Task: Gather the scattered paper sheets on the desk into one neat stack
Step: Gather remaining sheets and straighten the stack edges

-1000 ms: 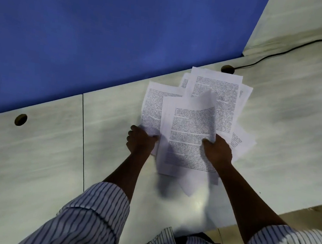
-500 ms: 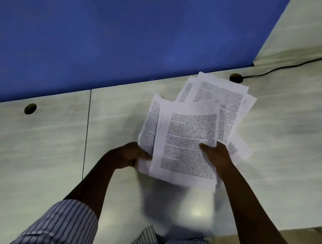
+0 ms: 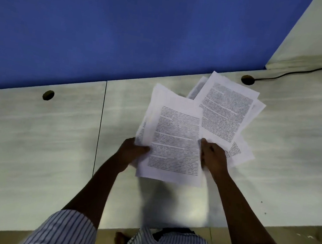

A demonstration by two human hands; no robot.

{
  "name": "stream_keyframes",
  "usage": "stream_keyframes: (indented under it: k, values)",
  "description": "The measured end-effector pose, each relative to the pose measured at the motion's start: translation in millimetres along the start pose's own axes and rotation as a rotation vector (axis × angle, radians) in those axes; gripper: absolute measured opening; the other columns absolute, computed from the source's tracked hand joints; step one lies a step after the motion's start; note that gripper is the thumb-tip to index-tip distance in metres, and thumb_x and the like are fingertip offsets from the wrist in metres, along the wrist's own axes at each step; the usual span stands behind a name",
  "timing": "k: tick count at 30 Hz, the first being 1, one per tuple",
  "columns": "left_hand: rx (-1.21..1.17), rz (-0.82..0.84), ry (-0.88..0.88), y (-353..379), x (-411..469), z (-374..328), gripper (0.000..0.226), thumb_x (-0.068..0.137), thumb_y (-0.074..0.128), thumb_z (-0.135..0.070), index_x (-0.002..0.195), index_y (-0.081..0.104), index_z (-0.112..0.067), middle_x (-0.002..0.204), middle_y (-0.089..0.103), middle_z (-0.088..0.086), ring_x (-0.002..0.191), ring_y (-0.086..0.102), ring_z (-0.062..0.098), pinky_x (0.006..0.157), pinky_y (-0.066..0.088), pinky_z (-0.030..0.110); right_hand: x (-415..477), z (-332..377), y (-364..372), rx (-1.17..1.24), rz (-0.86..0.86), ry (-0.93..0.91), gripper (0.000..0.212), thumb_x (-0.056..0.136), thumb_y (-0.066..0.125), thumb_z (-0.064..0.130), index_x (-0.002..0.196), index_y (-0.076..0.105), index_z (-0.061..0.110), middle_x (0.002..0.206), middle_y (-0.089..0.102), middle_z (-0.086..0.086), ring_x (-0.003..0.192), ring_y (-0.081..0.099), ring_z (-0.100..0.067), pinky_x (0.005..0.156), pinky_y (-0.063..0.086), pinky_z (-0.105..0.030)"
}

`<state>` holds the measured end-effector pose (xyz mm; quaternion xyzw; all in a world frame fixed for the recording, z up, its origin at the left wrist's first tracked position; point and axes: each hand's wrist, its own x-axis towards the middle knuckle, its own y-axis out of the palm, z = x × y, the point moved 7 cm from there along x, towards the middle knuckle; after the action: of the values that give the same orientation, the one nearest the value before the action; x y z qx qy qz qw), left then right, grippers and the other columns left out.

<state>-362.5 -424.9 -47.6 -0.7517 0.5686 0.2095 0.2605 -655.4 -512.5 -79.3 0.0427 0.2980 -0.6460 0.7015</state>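
Starting at the far left, the pale wood-grain counter (image 3: 34,131) is carrying nothing but a dark cable hole (image 3: 48,95) near the blue partition (image 3: 127,23), and a thin seam (image 3: 99,127) is running down the top between two slabs. Just right of that seam my left hand (image 3: 132,153) is closing on the lower left edge of the bundle of printed sheets (image 3: 173,143), thumb on top and fingers hidden under the paper, and the bundle looks to be lifting clear of the counter at its near end, judging by the shadow below it. The sheets in it are lying unevenly, their left edges fanning out. My right hand (image 3: 213,157) is gripping the bundle's right edge, fingers curling onto the paper, so the bundle is sitting between my two hands. Beyond and to the right of that hand, the loose printed sheets (image 3: 225,111) are lying flat on the counter, overlapping at angles, one corner poking out just beside my right wrist. Further right a second cable hole (image 3: 247,79) is taking a black cable (image 3: 302,71) that is trailing off toward the edge of view.

I am judging the paper to be light, limp and slippery sheet against sheet, so I am wanting to pinch it at opposite long edges, firmly enough that nothing is sliding out, and to square it by tapping one edge on the counter
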Motion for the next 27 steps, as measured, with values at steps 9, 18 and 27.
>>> stream_keyframes:
  k: [9,18,27]
  values:
    - [-0.191,0.118,0.055,-79.4,-63.4,5.7,0.031,0.091,0.066,-0.006,0.122,0.066,-0.010,0.122,0.071,0.012,0.099,0.073,0.024,0.072,0.060,0.038,-66.7,67.4,80.1,0.192,0.450,-0.053,0.038,0.090,0.062,0.055,0.112,0.071,0.024,0.109,0.076,0.004,0.102,0.071,-0.013,0.090,0.053,-0.030]
    - [-0.308,-0.047,0.231,-179.9,-136.5,9.4,0.032,0.091,0.067,-0.003,0.121,0.067,-0.011,0.128,0.067,0.012,0.115,0.066,0.028,0.103,0.049,0.039,-161.9,148.8,187.8,0.224,0.519,-0.294,0.029,0.089,0.072,0.010,0.118,0.070,0.012,0.115,0.074,-0.006,0.104,0.071,-0.021,0.089,0.058,-0.031]
    - [-0.638,-0.343,0.532,-338.0,-248.7,17.0,0.049,0.078,0.080,-0.015,0.125,0.066,-0.013,0.121,0.072,0.007,0.116,0.066,0.028,0.098,0.050,0.040,-263.2,176.5,335.4,0.867,0.758,0.055,0.052,0.087,0.071,0.032,0.133,0.060,0.010,0.130,0.066,-0.015,0.123,0.061,-0.033,0.108,0.045,-0.051]
